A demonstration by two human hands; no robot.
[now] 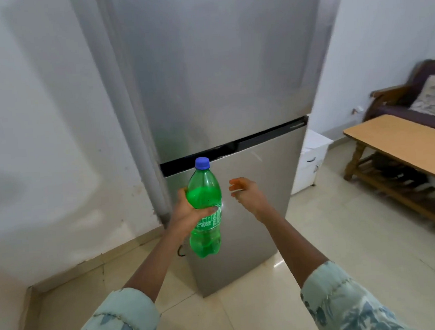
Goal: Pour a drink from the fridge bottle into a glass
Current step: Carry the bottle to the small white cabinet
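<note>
Two hands occupy the lower centre of the frame, in front of a closed fridge.

1. Left hand: the fingers and thumb wrap round the middle of the green bottle and grip it just above the label. The thumb lies across the front of the bottle; the other fingers are hidden behind it.

2. Green bottle: it is at the centre of the frame, held clear of the floor and close to upright. The blue cap is on the neck and overlaps the dark seam between the two fridge doors. Green liquid fills the body up to about the shoulder.

3. Right hand: it hangs in the air just right of the bottle and does not touch it. The fingers are loosely spread and lightly bent, and it holds nothing. The fingertips are blurred.

4. Sleeves: a pale patterned left sleeve and right sleeve enter from the bottom edge and end well short of the wrists.

5. Surroundings: the silver fridge fills the upper centre, with both doors shut. A white wall covers the left side. A white box stands on the floor just right of the fridge. A wooden table with a lower slatted shelf sits at the right edge. Behind it, at upper right, is a dark sofa with a pale cushion. The floor is glossy cream tile.
</note>
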